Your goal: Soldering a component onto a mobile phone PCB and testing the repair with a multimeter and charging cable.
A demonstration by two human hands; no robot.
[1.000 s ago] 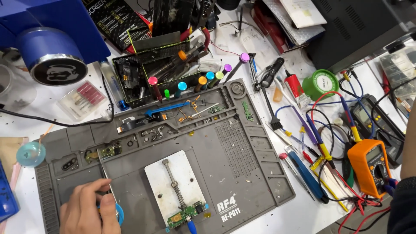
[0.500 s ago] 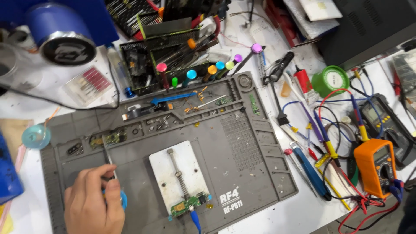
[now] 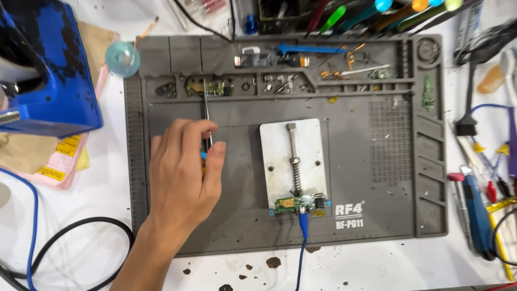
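The person's left hand [image 3: 180, 172] is pinching thin metal tweezers [image 3: 206, 110] between thumb and fingers, over the grey silicone work mat [image 3: 242, 226]. The tweezer tips are reaching a small green circuit piece [image 3: 214, 87] in the mat's upper tray. The right hand is not showing. A white metal board holder [image 3: 277, 156] is lying just beside.

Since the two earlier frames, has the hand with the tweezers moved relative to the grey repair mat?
Yes. The left hand has moved up the grey mat, away from its near edge, so the tweezers now reach the small-parts compartments along the far side.
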